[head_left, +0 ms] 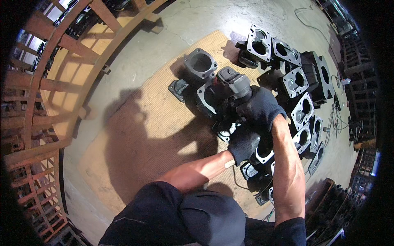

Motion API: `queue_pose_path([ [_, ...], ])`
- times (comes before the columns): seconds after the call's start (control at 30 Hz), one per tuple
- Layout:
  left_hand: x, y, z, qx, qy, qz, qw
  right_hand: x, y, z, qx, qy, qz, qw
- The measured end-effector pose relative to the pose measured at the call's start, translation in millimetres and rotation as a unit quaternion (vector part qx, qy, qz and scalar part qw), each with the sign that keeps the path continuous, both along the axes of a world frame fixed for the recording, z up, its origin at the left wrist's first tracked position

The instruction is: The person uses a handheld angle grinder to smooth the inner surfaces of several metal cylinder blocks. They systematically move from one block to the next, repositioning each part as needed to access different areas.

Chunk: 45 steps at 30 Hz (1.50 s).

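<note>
Fingers [253,142] of the left hand [242,148] curl just below frame centre (around what, I cannot tell). Above it, the right hand [262,107] clasps a dark power tool [234,82], which partly hides a metal part [202,98]. More metal parts [303,110] crowd centre right; a wooden rack [37,152] lines the left edge.

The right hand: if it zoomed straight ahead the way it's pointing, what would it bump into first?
Beyond the grey tool in its grip, the right hand would probably meet the round-holed metal casting farther up-left first, though depth is unclear: it might pass above.
</note>
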<state>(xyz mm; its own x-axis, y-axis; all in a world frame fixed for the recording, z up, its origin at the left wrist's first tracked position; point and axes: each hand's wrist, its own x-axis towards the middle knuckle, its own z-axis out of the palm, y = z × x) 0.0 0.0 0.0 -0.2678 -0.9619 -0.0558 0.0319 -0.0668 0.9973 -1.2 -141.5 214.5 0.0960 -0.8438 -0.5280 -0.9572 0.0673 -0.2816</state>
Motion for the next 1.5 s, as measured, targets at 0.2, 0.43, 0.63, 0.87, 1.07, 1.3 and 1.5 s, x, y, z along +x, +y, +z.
queue_pose_path([
  [0.2, 21, 18, 70, 0.174, 0.15, 0.04, 0.972, 17, 25, 3, -0.017, -0.019, 0.025, 0.999],
  [0.43, 22, 16, 43, 0.098, 0.104, 0.011, 0.99, 16, 22, 1, -0.013, -0.012, 0.004, 1.0],
  [0.63, 10, 38, -5, 0.139, 0.196, -0.008, 0.971, 21, 24, -2, 0.016, -0.007, 0.025, 1.0],
  [0.87, 6, 49, 20, 0.065, 0.052, 0.057, 0.995, 23, 46, -8, -0.02, -0.022, 0.056, 0.998],
  [1.07, 63, -4, 114, 0.189, 0.101, -0.019, 0.976, 16, 17, -1, -0.001, -0.023, 0.007, 1.0],
  [1.3, 42, -7, 125, 0.05, -0.117, -0.142, 0.982, -22, 25, -4, -0.029, -0.005, -0.031, 0.999],
  [1.5, 40, 9, 106, 0.065, -0.143, -0.201, 0.967, -23, 49, -5, -0.055, -0.062, -0.059, 0.995],
])
